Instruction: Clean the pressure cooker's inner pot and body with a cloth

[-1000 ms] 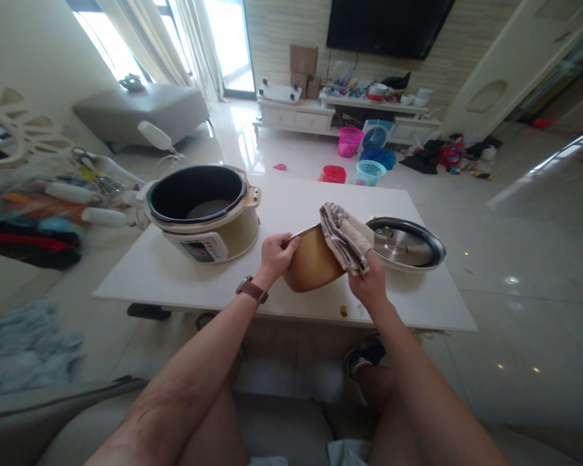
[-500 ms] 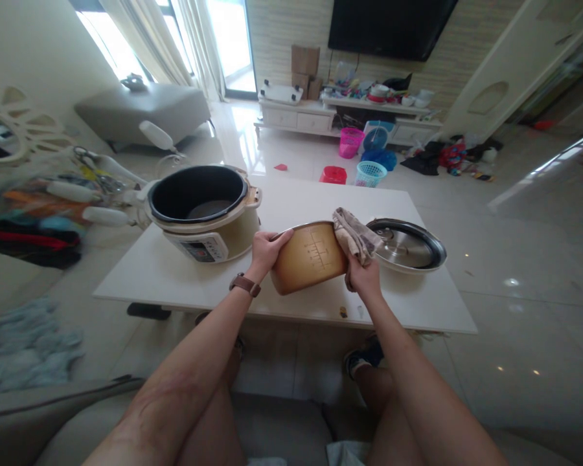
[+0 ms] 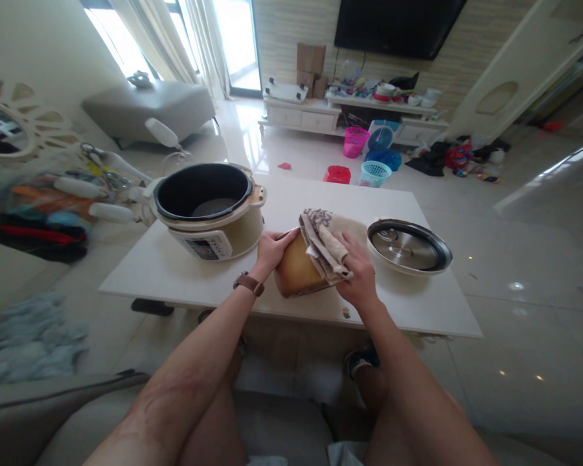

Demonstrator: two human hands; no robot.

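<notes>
My left hand (image 3: 271, 251) is closed on the rim of a golden-brown inner pot (image 3: 297, 268), which is tilted on its side above the table. A beige and grey patterned cloth (image 3: 323, 243) is in my right hand (image 3: 357, 268), pressed against the pot's outer wall and covering much of it. To the left stands the white and gold cooker body (image 3: 245, 230), its dark cavity facing up and a control panel on its front. A round lid (image 3: 411, 249) with a metal inner face lies to the right.
Everything stands on a white table (image 3: 140, 275); a tiny yellow item (image 3: 346, 312) lies by its near edge. Beyond it are a red bin (image 3: 337, 174), a light blue basket (image 3: 375, 173) and a pink basket (image 3: 354, 142). A white multi-armed lamp (image 3: 111, 212) is beside the table's left side.
My right hand has moved the cloth leftward from the pot's right edge across its outer wall, hiding the scale marks. My left hand keeps its grip.
</notes>
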